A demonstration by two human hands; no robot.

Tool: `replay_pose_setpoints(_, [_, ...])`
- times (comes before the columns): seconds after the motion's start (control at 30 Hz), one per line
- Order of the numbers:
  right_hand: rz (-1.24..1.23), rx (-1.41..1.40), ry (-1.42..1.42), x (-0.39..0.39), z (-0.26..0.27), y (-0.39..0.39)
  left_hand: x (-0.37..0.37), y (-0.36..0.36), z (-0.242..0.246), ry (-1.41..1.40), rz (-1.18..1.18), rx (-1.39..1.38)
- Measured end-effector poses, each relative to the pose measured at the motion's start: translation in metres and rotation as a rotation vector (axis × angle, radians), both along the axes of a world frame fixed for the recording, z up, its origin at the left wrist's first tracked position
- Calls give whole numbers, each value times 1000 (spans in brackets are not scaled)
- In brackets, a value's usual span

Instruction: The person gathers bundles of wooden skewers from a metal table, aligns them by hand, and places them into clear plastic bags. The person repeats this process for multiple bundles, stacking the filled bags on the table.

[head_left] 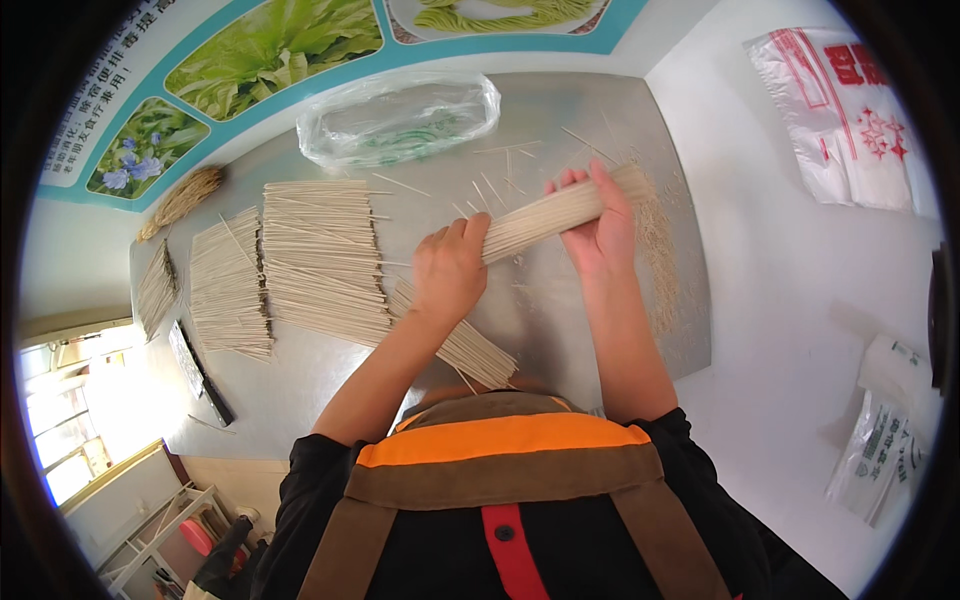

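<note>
A bundle of dried noodles (551,219) is held above the metal table between my two hands. My left hand (450,262) is closed round its left end, knuckles up. Near the right end, my right hand (600,225) cradles the bundle from below, thumb over it. To the left lie a wide stack of noodle sticks (322,255) and a second stack (227,285). A smaller slanting bundle (476,352) rests partly beneath my left forearm. Loose sticks and many short broken bits (658,262) are scattered around the right side.
The metal table (300,405) also bears a clear plastic bag (397,124) at the back, a cleaver (199,375) at the left, a small noodle pile (157,289) and a dry straw-like bundle (180,201). White walls stand behind and right, with plastic bags (840,120) hanging there.
</note>
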State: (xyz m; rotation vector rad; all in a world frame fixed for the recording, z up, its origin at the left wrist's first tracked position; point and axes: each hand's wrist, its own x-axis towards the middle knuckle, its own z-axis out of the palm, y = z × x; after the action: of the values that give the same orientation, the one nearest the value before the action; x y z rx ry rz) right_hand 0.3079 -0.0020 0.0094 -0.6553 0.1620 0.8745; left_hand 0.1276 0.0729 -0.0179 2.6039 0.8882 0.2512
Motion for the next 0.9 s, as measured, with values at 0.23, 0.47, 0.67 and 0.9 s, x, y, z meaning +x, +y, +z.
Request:
replay_pose_setpoints(0.23, [-20, -638, -309, 50, -52, -37, -22, -4, -23, -219, -33, -2046])
replay_pose_setpoints(0.47, [512, 279, 119, -12, -82, -47, -9, -21, -11, -334, -165, -2192])
replay_pose_setpoints(0.67, [481, 186, -89, -23, -63, -23, -5, -25, -11, -194, -159, -1769])
replay_pose_setpoints(0.9, [390, 351, -24, -24, -51, -19, 2, -30, -25, -512, -1, -896])
